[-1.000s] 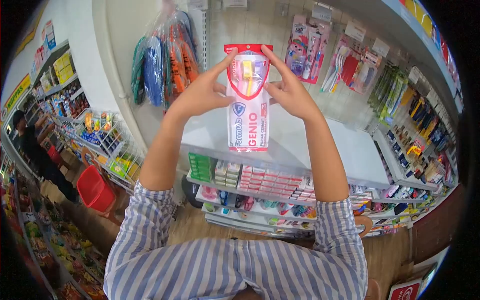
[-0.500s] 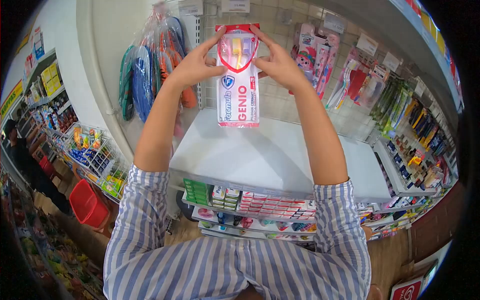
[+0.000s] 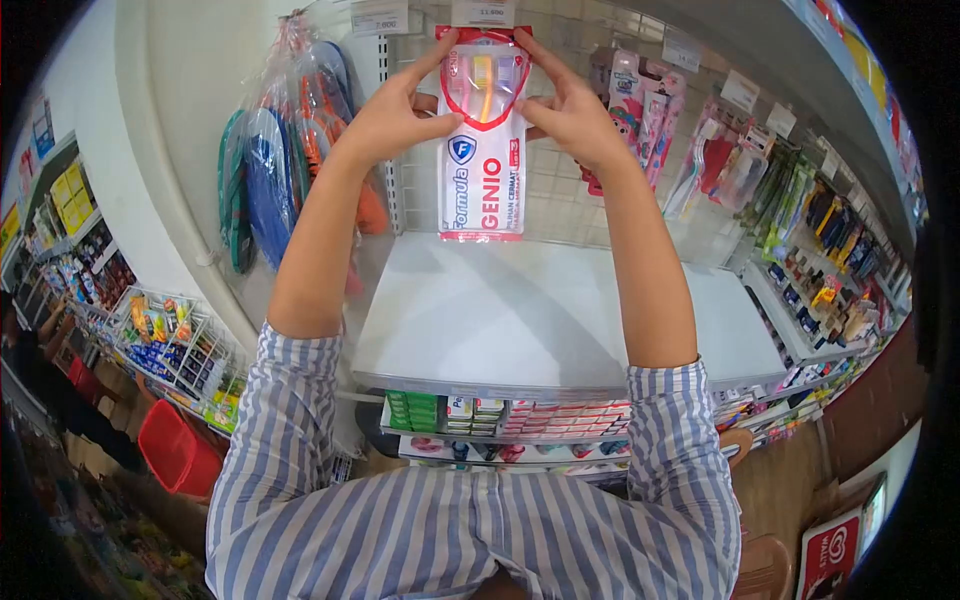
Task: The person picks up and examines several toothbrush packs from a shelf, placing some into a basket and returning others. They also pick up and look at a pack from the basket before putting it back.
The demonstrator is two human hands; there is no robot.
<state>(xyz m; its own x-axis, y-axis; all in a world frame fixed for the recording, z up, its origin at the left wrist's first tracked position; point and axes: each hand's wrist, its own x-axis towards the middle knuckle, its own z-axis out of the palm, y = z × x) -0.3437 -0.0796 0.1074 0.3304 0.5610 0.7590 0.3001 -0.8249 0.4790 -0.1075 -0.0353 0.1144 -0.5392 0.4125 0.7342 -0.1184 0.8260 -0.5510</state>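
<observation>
Upright in front of the wire back panel is a toothbrush package (image 3: 482, 185), white and red with a clear window showing several coloured brushes. My left hand (image 3: 405, 115) pinches its left edge, with a finger at the top corner and the thumb beside the window. On the opposite edge, my right hand (image 3: 570, 112) holds it the same way. The package's top lies just under a price tag (image 3: 483, 12). Whether it touches a hook is hidden. Below it is a white shelf (image 3: 480, 320).
Bagged sandals (image 3: 268, 180) hang at the left. Toothbrush packs (image 3: 640, 110) hang at the right. Boxed goods (image 3: 565, 417) fill the shelf below. A red basket (image 3: 180, 448) stands at the lower left, near a person in dark clothes (image 3: 60, 390).
Both hands have raised the package slightly, bringing its top close under the price tag. The view has shifted a little, and the person at the left appears nearer the edge.
</observation>
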